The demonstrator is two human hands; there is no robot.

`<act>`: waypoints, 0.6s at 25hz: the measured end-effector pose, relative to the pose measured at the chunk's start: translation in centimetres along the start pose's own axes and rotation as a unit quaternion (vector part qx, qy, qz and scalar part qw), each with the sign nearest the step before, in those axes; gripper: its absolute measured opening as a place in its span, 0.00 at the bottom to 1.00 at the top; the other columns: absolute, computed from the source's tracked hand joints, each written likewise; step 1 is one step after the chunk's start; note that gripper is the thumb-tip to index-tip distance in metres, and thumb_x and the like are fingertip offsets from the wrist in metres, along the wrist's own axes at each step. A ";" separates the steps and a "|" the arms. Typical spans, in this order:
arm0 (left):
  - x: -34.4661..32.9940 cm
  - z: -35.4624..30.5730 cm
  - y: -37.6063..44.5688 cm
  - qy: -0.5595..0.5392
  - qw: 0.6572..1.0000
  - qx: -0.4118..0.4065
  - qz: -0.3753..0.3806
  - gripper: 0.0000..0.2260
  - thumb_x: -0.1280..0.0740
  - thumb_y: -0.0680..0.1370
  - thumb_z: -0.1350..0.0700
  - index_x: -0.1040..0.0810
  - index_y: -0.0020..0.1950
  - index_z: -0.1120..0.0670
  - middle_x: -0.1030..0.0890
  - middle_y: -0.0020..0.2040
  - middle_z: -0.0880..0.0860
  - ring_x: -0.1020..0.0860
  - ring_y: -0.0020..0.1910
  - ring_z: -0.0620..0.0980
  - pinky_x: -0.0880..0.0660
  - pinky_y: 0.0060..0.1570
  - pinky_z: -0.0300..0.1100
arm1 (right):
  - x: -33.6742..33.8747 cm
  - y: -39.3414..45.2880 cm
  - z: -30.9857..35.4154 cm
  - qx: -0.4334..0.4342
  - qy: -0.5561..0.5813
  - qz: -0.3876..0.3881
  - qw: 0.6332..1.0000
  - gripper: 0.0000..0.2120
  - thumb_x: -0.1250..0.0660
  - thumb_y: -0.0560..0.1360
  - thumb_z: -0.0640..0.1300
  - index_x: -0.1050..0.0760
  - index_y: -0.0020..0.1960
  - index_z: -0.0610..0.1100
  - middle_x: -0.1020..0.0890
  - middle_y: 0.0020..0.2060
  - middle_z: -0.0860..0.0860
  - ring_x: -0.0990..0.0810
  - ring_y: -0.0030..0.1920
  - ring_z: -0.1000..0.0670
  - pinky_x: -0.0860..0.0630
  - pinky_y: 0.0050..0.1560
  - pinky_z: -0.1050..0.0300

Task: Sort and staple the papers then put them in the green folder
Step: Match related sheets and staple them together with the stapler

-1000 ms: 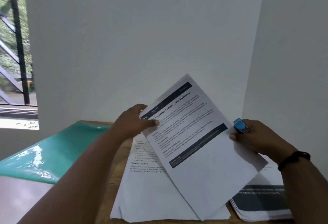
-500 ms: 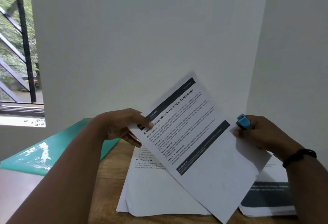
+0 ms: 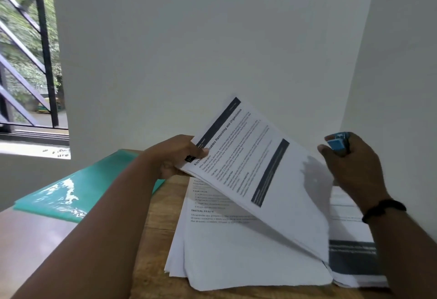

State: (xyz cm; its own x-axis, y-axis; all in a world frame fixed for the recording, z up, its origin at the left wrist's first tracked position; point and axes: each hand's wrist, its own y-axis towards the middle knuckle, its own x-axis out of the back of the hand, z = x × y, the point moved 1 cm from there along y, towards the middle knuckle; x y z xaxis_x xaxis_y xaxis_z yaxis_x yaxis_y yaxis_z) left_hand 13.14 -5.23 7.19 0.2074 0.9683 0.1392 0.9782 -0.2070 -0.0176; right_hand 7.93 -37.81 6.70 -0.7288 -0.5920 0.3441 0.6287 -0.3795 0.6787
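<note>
My left hand (image 3: pixel 176 155) pinches the top left corner of a thin set of printed sheets (image 3: pixel 264 180), titled with a dark header bar, and holds it tilted above the table. My right hand (image 3: pixel 352 168) grips a small blue stapler (image 3: pixel 338 143) at the set's right edge; its thumb sits close to the paper. Under the raised set lies a loose pile of white printed pages (image 3: pixel 236 251). A second stack with dark bands (image 3: pixel 354 261) lies to the right. The green folder (image 3: pixel 78 187) lies flat at the left, partly over the table's edge.
The wooden table (image 3: pixel 156 227) stands in a corner, with white walls right behind it and at the right. A barred window (image 3: pixel 28 62) is at the far left. A black band circles my right wrist (image 3: pixel 384 207).
My left hand has shifted its pinch on the set's corner and the set has swung a little flatter. My right hand with the stapler has risen slightly at the right edge.
</note>
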 end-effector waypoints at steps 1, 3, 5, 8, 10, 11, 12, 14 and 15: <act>-0.1 0.1 0.3 -0.033 0.999 -0.001 -0.021 0.07 0.34 0.79 0.63 0.23 0.56 0.62 0.16 0.50 0.61 0.17 0.47 0.58 0.19 0.48 0.51 | -0.5 -0.8 1.1 0.019 0.036 -0.005 0.999 0.06 0.30 0.73 0.49 0.24 0.47 0.49 0.21 0.37 0.54 0.22 0.40 0.45 0.22 0.43 0.50; -0.6 0.3 0.8 -0.094 0.993 -0.004 -0.069 0.08 0.34 0.79 0.63 0.24 0.57 0.63 0.17 0.51 0.62 0.18 0.49 0.60 0.19 0.47 0.54 | -2.4 -2.9 3.3 0.082 0.046 0.048 0.994 0.08 0.29 0.72 0.51 0.27 0.41 0.50 0.21 0.33 0.55 0.22 0.36 0.49 0.24 0.38 0.54; -1.5 0.3 1.2 -0.148 0.983 -0.014 -0.111 0.09 0.34 0.79 0.62 0.25 0.57 0.63 0.17 0.48 0.61 0.18 0.44 0.58 0.19 0.34 0.48 | -4.9 -5.4 5.0 0.119 0.024 0.138 0.983 0.11 0.29 0.71 0.53 0.28 0.38 0.50 0.22 0.30 0.53 0.23 0.34 0.52 0.25 0.36 0.54; -3.5 0.3 1.6 -0.246 0.957 -0.045 -0.149 0.08 0.35 0.79 0.62 0.25 0.58 0.61 0.17 0.47 0.59 0.19 0.44 0.56 0.21 0.28 0.44 | -7.7 -8.5 6.3 0.037 0.073 0.273 0.958 0.20 0.29 0.68 0.62 0.29 0.36 0.46 0.24 0.29 0.53 0.29 0.27 0.57 0.31 0.32 0.59; -5.0 0.4 1.6 -0.294 0.942 -0.060 -0.150 0.07 0.36 0.80 0.62 0.24 0.58 0.58 0.17 0.49 0.58 0.19 0.48 0.57 0.19 0.35 0.48 | -8.2 -9.0 6.6 -0.103 0.212 0.288 0.928 0.22 0.31 0.66 0.64 0.24 0.42 0.45 0.19 0.33 0.51 0.32 0.23 0.59 0.34 0.26 0.62; -5.9 0.4 1.4 -0.310 0.938 -0.065 -0.143 0.07 0.36 0.80 0.62 0.24 0.58 0.57 0.17 0.50 0.58 0.18 0.49 0.57 0.19 0.39 0.50 | -8.2 -8.6 6.6 -0.167 0.290 0.266 0.904 0.21 0.31 0.66 0.62 0.23 0.46 0.46 0.16 0.38 0.50 0.33 0.21 0.59 0.35 0.23 0.63; -6.9 0.5 1.3 -0.316 0.937 -0.070 -0.134 0.07 0.36 0.80 0.61 0.24 0.58 0.56 0.16 0.50 0.57 0.18 0.49 0.57 0.18 0.40 0.50 | -8.0 -7.8 6.2 -0.217 0.360 0.229 0.878 0.19 0.29 0.67 0.60 0.22 0.49 0.46 0.15 0.41 0.49 0.35 0.21 0.58 0.36 0.21 0.63; -8.8 0.9 1.0 -0.320 0.938 -0.076 -0.106 0.08 0.36 0.80 0.61 0.24 0.59 0.54 0.16 0.50 0.56 0.18 0.49 0.56 0.18 0.41 0.50 | -7.1 -5.8 5.2 -0.288 0.454 0.141 0.831 0.15 0.26 0.69 0.52 0.23 0.49 0.44 0.15 0.43 0.48 0.37 0.21 0.56 0.37 0.19 0.65; -9.8 1.1 0.9 -0.320 0.940 -0.078 -0.088 0.09 0.36 0.80 0.61 0.24 0.59 0.52 0.15 0.50 0.55 0.17 0.49 0.55 0.18 0.42 0.50 | -6.7 -4.9 4.4 -0.313 0.471 0.103 0.818 0.12 0.26 0.70 0.47 0.24 0.48 0.44 0.17 0.43 0.46 0.36 0.21 0.56 0.37 0.19 0.66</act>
State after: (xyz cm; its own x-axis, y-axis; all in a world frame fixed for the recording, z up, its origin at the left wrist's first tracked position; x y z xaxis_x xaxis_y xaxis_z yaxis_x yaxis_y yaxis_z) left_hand 11.98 -14.72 4.72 0.0565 0.8646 -0.4993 0.9947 -0.0055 0.1030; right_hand 8.52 -28.86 3.92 -0.2423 -0.8625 -0.4442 0.9426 -0.3177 0.1026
